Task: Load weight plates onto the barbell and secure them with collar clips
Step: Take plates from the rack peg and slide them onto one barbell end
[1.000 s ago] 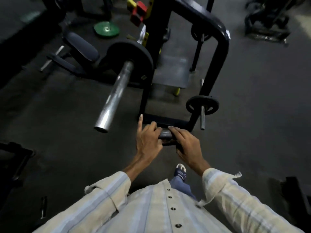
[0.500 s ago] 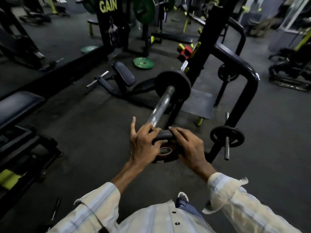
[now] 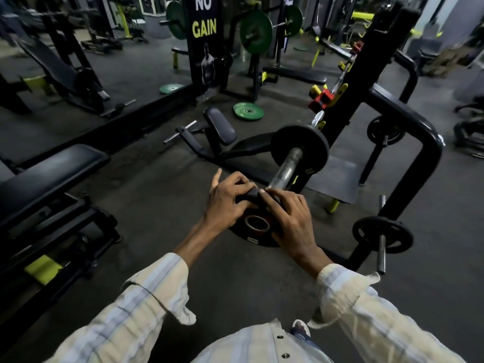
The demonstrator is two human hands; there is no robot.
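Left hand (image 3: 225,203) and right hand (image 3: 290,221) curled in grip, side by side.

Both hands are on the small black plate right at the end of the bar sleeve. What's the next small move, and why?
Probably tilt the small plate upright and line its centre hole up with the sleeve tip. The left hand and right hand grip its top rim, but it faces up toward the camera, not square to the bar. One black plate already sits further up.

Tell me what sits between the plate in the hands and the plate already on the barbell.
In the head view, only bare barbell sleeve runs from the held plate to the loaded plate.
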